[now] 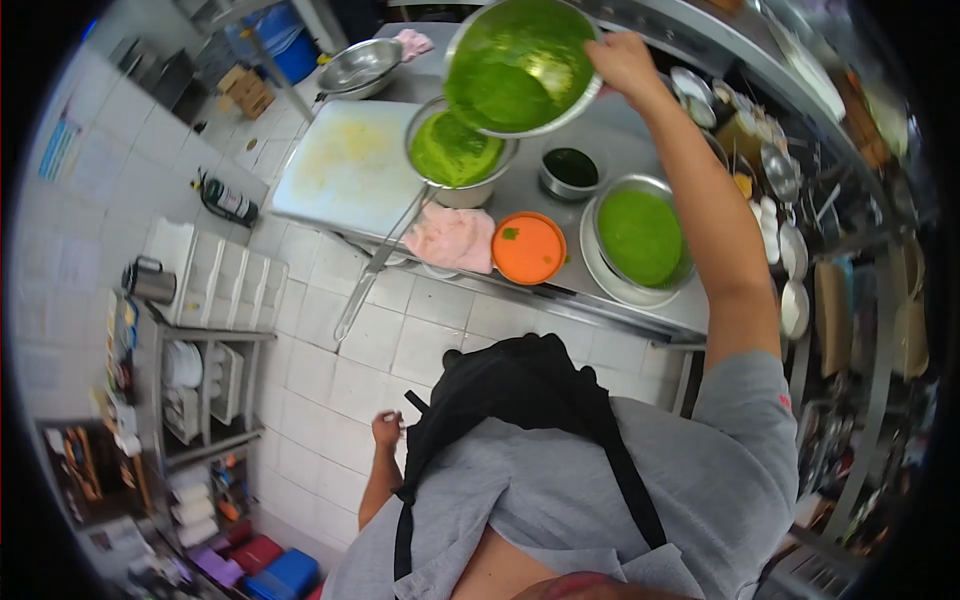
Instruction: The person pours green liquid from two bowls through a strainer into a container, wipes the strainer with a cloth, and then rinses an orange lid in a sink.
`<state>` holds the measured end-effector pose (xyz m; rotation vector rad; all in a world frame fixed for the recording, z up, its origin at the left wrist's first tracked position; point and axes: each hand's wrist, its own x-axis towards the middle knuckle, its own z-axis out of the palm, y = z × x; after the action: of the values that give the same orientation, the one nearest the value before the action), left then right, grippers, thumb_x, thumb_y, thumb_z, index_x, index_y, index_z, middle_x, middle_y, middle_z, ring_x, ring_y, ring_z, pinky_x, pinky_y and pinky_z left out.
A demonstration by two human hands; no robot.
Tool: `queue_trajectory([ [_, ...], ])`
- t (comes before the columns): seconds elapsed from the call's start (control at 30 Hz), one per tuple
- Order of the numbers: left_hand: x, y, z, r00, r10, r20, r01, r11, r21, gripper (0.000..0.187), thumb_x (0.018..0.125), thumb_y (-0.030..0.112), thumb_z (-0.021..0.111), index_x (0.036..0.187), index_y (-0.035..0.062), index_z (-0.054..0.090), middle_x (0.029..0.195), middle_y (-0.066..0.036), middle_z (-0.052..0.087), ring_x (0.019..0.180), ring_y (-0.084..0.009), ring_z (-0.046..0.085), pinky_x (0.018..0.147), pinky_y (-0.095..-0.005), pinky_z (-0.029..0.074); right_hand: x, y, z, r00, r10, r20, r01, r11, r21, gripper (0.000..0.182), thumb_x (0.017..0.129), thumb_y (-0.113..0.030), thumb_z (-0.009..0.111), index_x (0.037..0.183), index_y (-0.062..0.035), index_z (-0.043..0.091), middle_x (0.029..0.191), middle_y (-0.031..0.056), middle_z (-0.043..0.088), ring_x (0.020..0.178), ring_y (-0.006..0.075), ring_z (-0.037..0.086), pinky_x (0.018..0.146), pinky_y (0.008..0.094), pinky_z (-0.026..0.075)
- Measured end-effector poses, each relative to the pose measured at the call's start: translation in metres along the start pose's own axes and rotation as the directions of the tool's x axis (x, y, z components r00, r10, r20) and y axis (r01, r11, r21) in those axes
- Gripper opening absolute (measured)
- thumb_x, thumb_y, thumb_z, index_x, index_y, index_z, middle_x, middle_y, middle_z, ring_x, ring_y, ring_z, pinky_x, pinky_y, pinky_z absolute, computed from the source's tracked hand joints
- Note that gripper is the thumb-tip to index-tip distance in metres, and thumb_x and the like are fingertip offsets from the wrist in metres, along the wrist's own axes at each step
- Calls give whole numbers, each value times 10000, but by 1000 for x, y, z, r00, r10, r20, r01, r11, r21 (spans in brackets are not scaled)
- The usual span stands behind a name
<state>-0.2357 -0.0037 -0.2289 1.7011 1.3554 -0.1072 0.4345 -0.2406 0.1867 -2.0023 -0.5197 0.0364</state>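
My right hand [622, 66] grips the rim of a large metal bowl [578, 118], which is tilted over a long-handled strainer [455, 150]. Bright green purée coats the inside of the bowl, and more of it lies in the strainer. The strainer rests on a pale pot [466, 194], its handle sticking out past the table edge. Down by my side, my left hand [388, 428] hangs with loosely curled fingers, holding nothing. Near the pot are a pink cloth [450, 236], an orange lid or tub [529, 250], and a small metal bowl [570, 172] of dark green liquid.
A bowl of green purée [642, 238] stands on a white plate [607, 283] at the right. A white cutting board [335, 165] and an empty metal bowl [358, 70] are at the left. Shelves with utensils line the right; a fire extinguisher [228, 200] is by the left wall.
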Motion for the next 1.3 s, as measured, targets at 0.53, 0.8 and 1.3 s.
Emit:
queue_trajectory([
  [0.53,-15,5,-19,992,113,48,-121,971,205,345,825,240,754,1008,-36,658,786,-100,695,688,-122,643,588,-253,511,-7,-5,-24,1000,17,24,-20,994,110,226,776,-109,571,850,83,665,841,283,661,844,383,677,758,442,532],
  [0.8,-20,7,3,986,133,100,-134,991,8,271,849,176,688,1037,-15,647,841,-70,682,773,-141,640,657,-255,514,2,1,-15,997,-63,-47,66,997,52,211,787,-96,599,898,65,679,957,279,661,966,379,653,822,434,526],
  [1.3,-32,-4,-9,994,111,23,-96,933,-346,282,926,220,564,1114,16,613,1037,-105,655,907,-199,636,727,-309,529,1,-19,-12,992,-112,-56,115,993,35,212,782,-79,610,922,64,678,969,294,653,999,397,637,848,449,511],
])
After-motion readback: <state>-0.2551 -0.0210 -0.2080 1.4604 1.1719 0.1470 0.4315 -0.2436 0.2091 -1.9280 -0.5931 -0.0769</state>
